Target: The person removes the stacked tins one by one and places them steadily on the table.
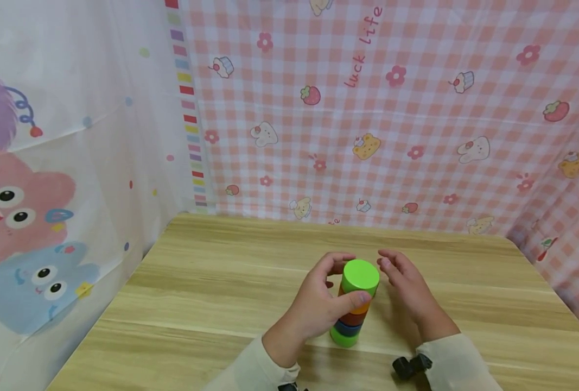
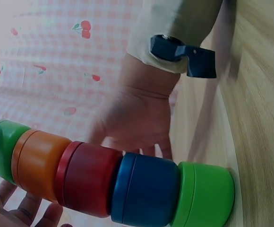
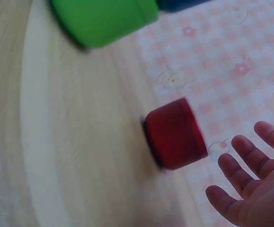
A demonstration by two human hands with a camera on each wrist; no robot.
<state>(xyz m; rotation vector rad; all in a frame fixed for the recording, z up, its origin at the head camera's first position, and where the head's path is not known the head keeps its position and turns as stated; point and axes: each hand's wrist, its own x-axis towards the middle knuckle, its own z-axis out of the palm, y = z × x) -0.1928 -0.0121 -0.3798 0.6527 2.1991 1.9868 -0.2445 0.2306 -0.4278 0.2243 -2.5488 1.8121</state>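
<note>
A tower of round stacking cups [image 1: 361, 275] stands on the wooden table, green on top, then orange, red and blue, with another green one at the base. My left hand [image 1: 318, 301] curls around its upper part, the thumb across the front and the fingers behind. All five colours line up in the left wrist view, where the blue cup [image 2: 149, 189] sits beside the lower green cup [image 2: 205, 196]. To the right of the tower, my right hand [image 1: 411, 285] holds nothing, its fingers loosely bent and apart from the cups. A separate red cup [image 3: 175, 135] appears in the right wrist view.
The wooden table [image 1: 211, 282] reaches back to a pink checked cloth [image 1: 289, 119] hanging behind it. A white cloth with cartoon figures [image 1: 113, 179] hangs at the left. Dark wrist devices [image 1: 411, 366] sit at the sleeves.
</note>
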